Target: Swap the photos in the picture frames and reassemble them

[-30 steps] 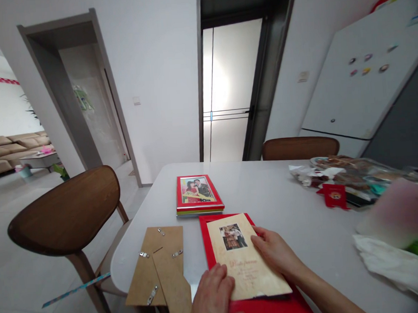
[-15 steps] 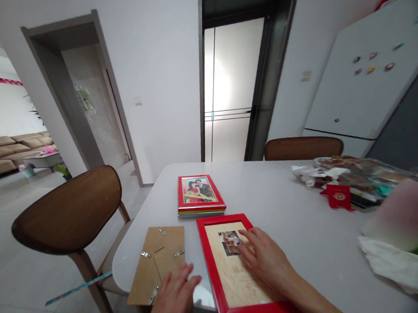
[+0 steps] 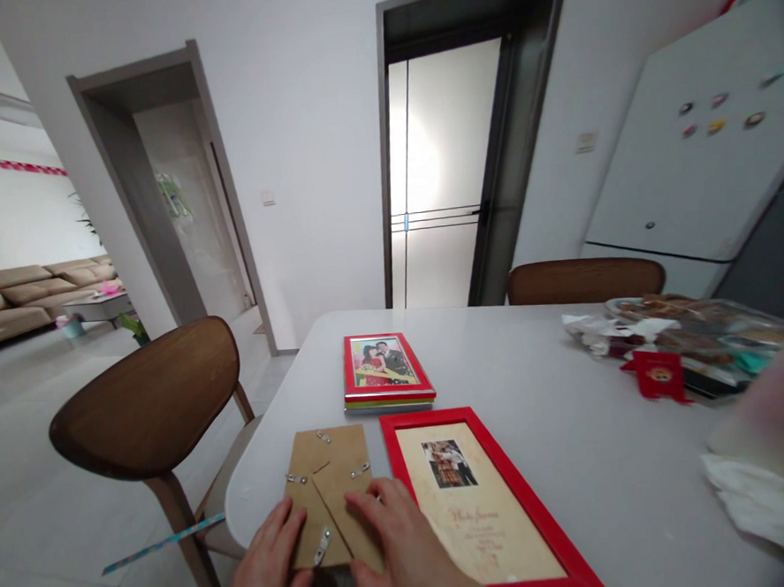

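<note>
A brown backing board [image 3: 333, 474] with metal clips lies at the table's near left edge. My left hand [image 3: 268, 558] grips its left side, thumb at the lower edge. On its right side is my right hand [image 3: 400, 541], fingers on the surface and thumb at the lower edge. To the right lies a large red frame [image 3: 509, 463] around a cream insert sheet [image 3: 476, 527] with a small picture. Farther back sits a stack of smaller frames [image 3: 387, 369], a red one with a couple's photo on top.
Brown chairs stand at the left [image 3: 153, 405] and behind the white table [image 3: 529, 356]. On the table's right side are plastic-wrapped items [image 3: 692, 319], a red packet [image 3: 659, 375] and white tissue [image 3: 763, 501].
My right hand has left the red frame's insert and moved left onto the board. My left hand has closed on the board's left side. The board sits slightly turned, and the view has shifted a little.
</note>
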Action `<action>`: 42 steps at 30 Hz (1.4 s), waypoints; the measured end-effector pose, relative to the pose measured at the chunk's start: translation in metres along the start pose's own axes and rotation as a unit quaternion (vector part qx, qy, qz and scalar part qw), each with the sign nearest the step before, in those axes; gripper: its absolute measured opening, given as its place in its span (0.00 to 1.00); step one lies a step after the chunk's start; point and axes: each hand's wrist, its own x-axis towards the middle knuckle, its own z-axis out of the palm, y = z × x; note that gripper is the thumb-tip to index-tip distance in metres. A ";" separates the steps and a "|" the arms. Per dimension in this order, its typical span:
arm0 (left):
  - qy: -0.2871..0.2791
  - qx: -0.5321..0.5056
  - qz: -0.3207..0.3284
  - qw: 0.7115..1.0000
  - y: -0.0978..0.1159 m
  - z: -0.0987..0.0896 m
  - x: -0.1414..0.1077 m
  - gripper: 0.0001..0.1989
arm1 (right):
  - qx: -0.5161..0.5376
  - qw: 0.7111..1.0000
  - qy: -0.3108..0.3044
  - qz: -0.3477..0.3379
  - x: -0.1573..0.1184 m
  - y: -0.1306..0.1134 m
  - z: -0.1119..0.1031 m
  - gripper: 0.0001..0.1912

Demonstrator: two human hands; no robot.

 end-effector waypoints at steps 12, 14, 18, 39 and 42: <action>-0.094 -0.118 0.140 0.979 0.125 0.029 0.047 0.21 | -0.077 0.991 0.022 0.107 -0.083 0.094 -0.099 0.22; -0.107 -0.134 0.130 0.977 0.131 0.032 0.051 0.21 | -0.093 0.989 0.029 0.110 -0.085 0.102 -0.100 0.21; -0.126 -0.154 0.132 0.971 0.132 0.032 0.053 0.14 | -0.129 0.986 0.050 0.089 -0.081 0.112 -0.095 0.21; -0.244 -0.178 0.078 0.950 0.122 0.008 0.055 0.16 | -0.188 0.978 0.082 0.050 -0.029 0.119 -0.085 0.15; -0.257 -0.179 0.069 0.947 0.125 0.005 0.056 0.14 | -0.189 0.978 0.073 0.049 -0.033 0.120 -0.086 0.16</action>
